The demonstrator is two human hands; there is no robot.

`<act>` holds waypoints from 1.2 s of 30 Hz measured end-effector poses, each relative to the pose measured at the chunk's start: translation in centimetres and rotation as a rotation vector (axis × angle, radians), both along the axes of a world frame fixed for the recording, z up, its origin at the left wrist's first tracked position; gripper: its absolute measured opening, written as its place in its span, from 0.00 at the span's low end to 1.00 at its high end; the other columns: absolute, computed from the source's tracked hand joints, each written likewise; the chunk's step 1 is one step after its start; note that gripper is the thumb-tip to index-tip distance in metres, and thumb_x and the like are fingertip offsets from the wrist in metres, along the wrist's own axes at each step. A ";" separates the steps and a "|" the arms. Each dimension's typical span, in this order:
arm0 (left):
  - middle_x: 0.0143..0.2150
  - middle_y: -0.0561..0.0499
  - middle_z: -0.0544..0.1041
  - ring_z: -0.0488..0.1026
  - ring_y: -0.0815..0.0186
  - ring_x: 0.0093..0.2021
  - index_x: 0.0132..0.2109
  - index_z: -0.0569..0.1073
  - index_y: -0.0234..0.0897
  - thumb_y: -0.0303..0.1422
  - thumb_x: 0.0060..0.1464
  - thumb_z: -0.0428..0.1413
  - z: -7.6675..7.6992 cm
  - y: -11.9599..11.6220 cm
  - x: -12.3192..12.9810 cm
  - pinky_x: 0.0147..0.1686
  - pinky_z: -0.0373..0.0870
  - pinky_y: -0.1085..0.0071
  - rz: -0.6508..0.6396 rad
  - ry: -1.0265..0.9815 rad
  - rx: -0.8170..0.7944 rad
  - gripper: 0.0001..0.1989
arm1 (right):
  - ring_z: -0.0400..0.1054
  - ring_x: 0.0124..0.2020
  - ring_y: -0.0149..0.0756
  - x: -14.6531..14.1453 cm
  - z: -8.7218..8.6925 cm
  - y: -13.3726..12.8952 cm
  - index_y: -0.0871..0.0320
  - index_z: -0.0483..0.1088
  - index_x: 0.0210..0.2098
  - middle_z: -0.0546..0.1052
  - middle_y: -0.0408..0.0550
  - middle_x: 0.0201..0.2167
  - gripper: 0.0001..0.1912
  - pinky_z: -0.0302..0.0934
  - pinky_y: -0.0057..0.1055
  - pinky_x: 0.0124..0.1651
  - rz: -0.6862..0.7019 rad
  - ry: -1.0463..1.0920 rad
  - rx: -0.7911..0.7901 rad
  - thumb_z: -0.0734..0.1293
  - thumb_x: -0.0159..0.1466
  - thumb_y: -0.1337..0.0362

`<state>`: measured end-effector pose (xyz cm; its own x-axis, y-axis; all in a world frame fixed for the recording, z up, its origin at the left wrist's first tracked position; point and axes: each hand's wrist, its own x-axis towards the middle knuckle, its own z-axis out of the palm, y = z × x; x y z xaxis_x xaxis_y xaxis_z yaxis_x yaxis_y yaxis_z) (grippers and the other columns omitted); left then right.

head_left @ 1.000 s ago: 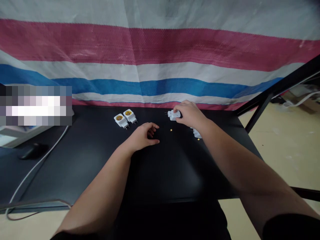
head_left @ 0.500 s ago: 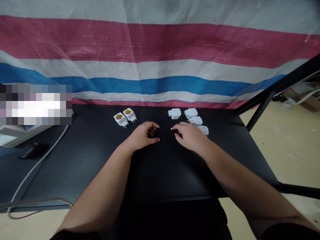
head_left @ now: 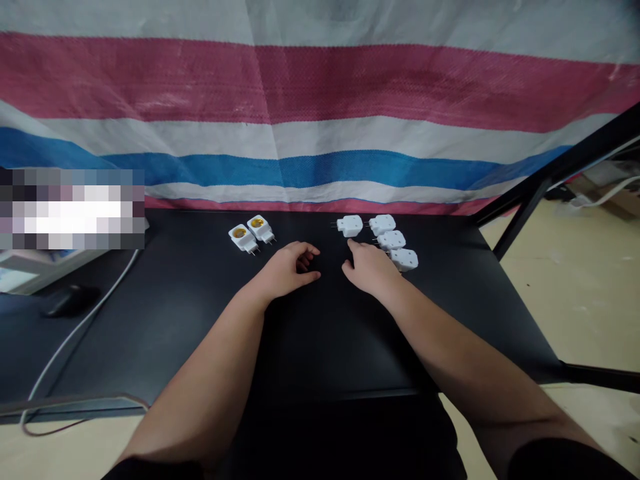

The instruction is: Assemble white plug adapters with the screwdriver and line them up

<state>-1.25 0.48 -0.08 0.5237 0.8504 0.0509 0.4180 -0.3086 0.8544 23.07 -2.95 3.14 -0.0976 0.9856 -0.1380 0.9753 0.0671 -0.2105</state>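
Observation:
My left hand rests on the black table with fingers curved and thumb apart, holding nothing. Beyond it to the left lie two white two-pin plugs, a nearer one and a farther one, each with a round gold-coloured face up. My right hand has its index finger stretched out and its thumb apart. Its index fingertip is just below a white two-pin plug; I cannot tell whether they touch. More such plugs lie beside this hand: a far one, a middle one and a near one.
The black table backs onto a striped plastic sheet. On the left are a black computer mouse, a grey cable and a blurred-out white object. A black metal frame stands at the right edge.
My right hand has shifted slightly left and nearer me, showing more of the near plug. A small gold-coloured spot at its index fingertip is no longer visible. My left hand has stayed still.

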 end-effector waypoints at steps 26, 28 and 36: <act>0.51 0.43 0.83 0.76 0.42 0.64 0.43 0.79 0.43 0.29 0.59 0.66 1.1 1.3 -2.3 0.75 0.45 0.25 0.736 0.218 0.606 0.06 | 0.69 0.61 0.51 -5.6 -2.0 -3.7 0.55 0.81 0.52 0.81 0.54 0.57 0.08 0.66 0.51 0.62 0.479 0.386 0.171 0.71 0.75 0.68; 0.50 0.43 0.82 0.78 0.46 0.59 0.43 0.77 0.42 0.30 0.56 0.68 1.6 1.1 -2.1 0.71 0.62 0.36 0.692 0.072 0.674 0.09 | 0.72 0.55 0.47 -4.3 -1.8 -3.4 0.56 0.80 0.47 0.82 0.51 0.48 0.05 0.67 0.47 0.60 0.530 0.503 0.125 0.73 0.72 0.69; 0.43 0.52 0.76 0.77 0.63 0.41 0.61 0.71 0.42 0.30 0.45 0.67 0.1 1.1 0.0 0.44 0.75 0.65 0.481 -0.620 -0.019 0.34 | 0.77 0.37 0.35 0.7 -1.2 -2.0 0.53 0.78 0.47 0.80 0.45 0.38 0.13 0.76 0.36 0.44 0.173 1.264 0.042 0.76 0.71 0.52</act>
